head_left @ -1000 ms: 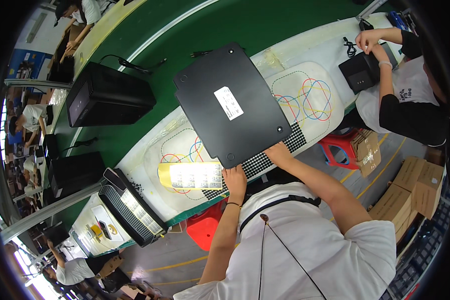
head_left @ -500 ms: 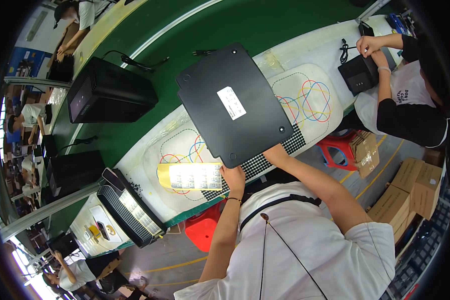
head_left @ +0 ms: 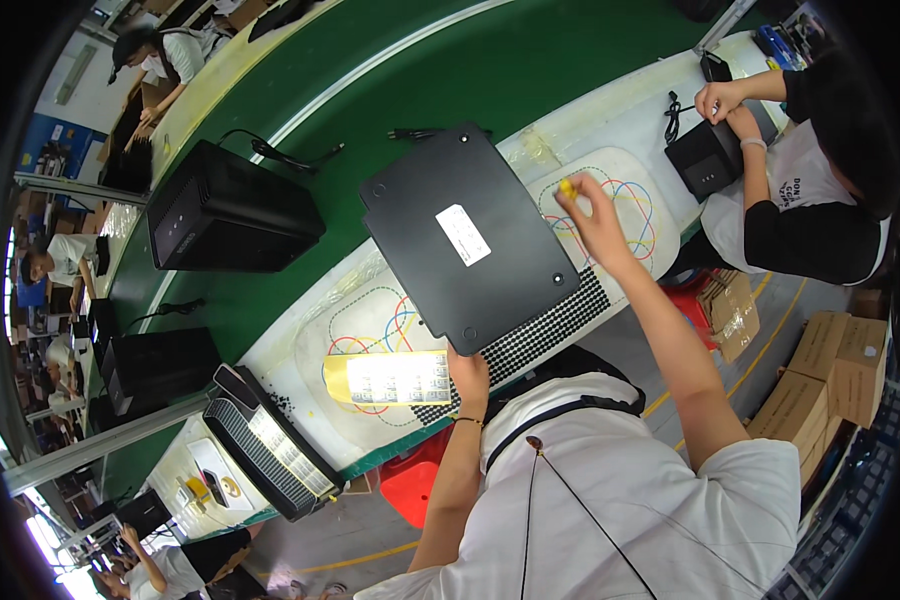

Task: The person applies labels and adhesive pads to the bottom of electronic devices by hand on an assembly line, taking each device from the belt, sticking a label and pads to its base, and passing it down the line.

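Observation:
A large black rectangular panel-like case (head_left: 495,265) with cut-in corners is tilted above the bench, its flat face with a white label (head_left: 462,234) toward me. At its near lower corner my left hand (head_left: 468,382) grips the edge, the fingers partly hidden behind it. Off its right side, my right hand (head_left: 595,220) is raised with fingers closed on a small yellow piece (head_left: 567,188), whose kind is too small to make out. Beneath the case's near edge lies a sheet of small black round pads (head_left: 545,335). A yellow sheet of labels (head_left: 388,378) lies beside my left hand.
A black tower-shaped device (head_left: 235,210) stands on the green conveyor (head_left: 410,75), with cables nearby. To the left on the white bench lies a ribbed black unit (head_left: 270,440). At right a co-worker's hands (head_left: 730,108) handle a black box (head_left: 705,160). Cartons (head_left: 815,370) are stacked behind.
My right hand has left the case's near edge and moved up to its right side, now with a yellow piece in the fingers. The case sits slightly lower in view, still in my left hand.

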Demonstrator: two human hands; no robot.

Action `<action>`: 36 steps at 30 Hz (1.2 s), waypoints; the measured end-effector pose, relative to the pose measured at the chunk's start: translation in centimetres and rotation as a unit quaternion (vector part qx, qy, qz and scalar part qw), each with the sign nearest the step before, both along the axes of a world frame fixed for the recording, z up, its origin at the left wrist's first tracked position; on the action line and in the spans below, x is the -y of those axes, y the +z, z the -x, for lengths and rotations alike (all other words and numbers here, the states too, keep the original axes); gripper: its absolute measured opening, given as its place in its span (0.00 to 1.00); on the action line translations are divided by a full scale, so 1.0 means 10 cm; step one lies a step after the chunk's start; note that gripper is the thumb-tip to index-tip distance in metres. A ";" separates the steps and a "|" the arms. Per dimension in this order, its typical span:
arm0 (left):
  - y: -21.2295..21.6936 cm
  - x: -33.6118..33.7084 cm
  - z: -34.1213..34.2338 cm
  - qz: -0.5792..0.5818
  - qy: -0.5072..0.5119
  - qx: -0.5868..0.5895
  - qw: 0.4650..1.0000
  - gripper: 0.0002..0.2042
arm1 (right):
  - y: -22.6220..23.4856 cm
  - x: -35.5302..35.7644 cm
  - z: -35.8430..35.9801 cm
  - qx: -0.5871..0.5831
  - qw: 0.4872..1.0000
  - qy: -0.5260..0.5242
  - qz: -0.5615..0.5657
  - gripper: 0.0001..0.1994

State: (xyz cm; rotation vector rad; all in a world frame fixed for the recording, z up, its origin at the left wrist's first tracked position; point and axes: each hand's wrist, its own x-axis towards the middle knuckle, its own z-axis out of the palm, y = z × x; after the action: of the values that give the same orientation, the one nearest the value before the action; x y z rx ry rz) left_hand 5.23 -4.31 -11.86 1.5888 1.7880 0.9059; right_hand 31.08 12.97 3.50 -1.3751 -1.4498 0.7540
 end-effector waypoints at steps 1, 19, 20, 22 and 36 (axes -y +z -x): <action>0.00 0.00 0.02 -0.006 -0.009 -0.015 1.000 0.19 | 0.23 -0.11 0.05 0.001 1.000 -0.002 0.016 0.05; -0.14 -0.10 0.08 -0.044 -0.150 -0.167 0.973 0.11 | 1.28 -0.78 0.70 0.234 0.942 0.127 -0.204 0.06; -0.13 -0.10 0.09 -0.041 -0.142 -0.165 0.975 0.12 | 1.29 -0.79 0.71 0.246 0.938 0.128 -0.209 0.06; -0.10 -0.11 0.11 -0.035 -0.140 -0.152 0.978 0.11 | 1.30 -0.79 0.72 0.258 0.931 0.127 -0.225 0.06; 1.34 -0.99 0.66 -0.083 0.114 0.082 0.987 0.14 | 1.18 -0.73 0.64 0.013 0.990 0.124 -0.072 0.10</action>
State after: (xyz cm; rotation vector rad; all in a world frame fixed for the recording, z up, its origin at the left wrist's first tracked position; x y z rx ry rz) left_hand -1.34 5.64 1.50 1.3775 1.8415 1.2848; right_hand 24.69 20.23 15.28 -1.1119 -1.6829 0.7726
